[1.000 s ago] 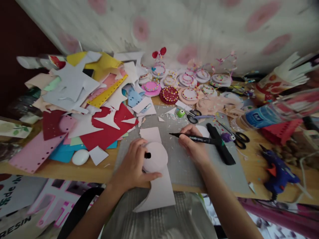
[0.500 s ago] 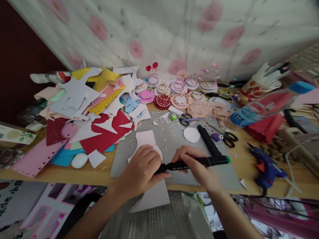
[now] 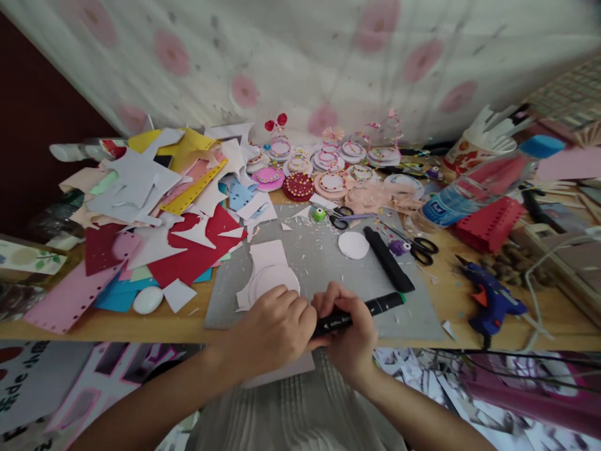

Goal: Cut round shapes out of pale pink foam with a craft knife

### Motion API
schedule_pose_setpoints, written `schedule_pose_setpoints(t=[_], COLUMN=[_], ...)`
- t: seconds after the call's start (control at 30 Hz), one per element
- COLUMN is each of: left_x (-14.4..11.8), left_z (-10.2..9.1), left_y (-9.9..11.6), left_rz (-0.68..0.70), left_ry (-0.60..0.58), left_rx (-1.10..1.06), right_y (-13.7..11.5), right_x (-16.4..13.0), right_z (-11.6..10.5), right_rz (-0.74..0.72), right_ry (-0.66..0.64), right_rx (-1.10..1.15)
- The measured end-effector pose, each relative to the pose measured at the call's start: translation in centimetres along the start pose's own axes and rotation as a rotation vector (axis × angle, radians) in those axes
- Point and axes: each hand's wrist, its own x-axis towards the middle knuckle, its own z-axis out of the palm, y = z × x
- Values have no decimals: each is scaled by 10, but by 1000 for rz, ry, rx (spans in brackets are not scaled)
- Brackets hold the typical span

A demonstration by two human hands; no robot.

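Both hands are closed on a black marker pen (image 3: pixel 357 313) at the near bench edge: left hand (image 3: pixel 277 329) fingers wrapped around its cap end, right hand (image 3: pixel 345 335) gripping the barrel. A pale pink paper disc (image 3: pixel 272 279) lies just beyond, seemingly unmarked; capping looks nearly finished.

Both hands (image 3: pixel 310 326) around black marker (image 3: pixel 359 313)

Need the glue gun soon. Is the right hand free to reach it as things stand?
Probably not yet: the right hand grips the black marker with the left hand; the glue gun lies unobstructed.
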Motion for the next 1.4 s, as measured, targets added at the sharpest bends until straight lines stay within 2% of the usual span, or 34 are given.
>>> schedule_pose_setpoints(t=[0.13, 0.23, 0.4, 0.57, 0.8, 0.97, 1.17, 1.3, 1.4], left_x=[5, 8, 6, -2, -12, -16, -15, -17, -15], left_z=[-6, -10, -4, 1, -5, 0, 9, 16, 17], left_y=[5, 9, 9, 4, 4, 5, 6, 10, 12], left_rz=[56, 48, 44, -112, -259, -286, -249, -258, -253], left_ry=[14, 25, 57, 149, 106, 126, 161, 204, 227], left_rx=[15, 5, -36, -283, -612, -640, -583, -584, -627], right_y=[-1, -2, -6, -14, -18, -18, -17, -16, -14], right_x=[-2, -3, -4, 7, 19, 19, 19, 16, 12], right_z=[5, 8, 11, 15, 20, 26, 33, 36, 37], right_rz=[-37, -51, -56, -30, -87, -105, -12, 19, -36], right_ry=[28, 33, 16, -53, -47, -20, 51, 38, 1], right_rx=[33, 52, 45, -54, -185, -213, -140, -86, -76])
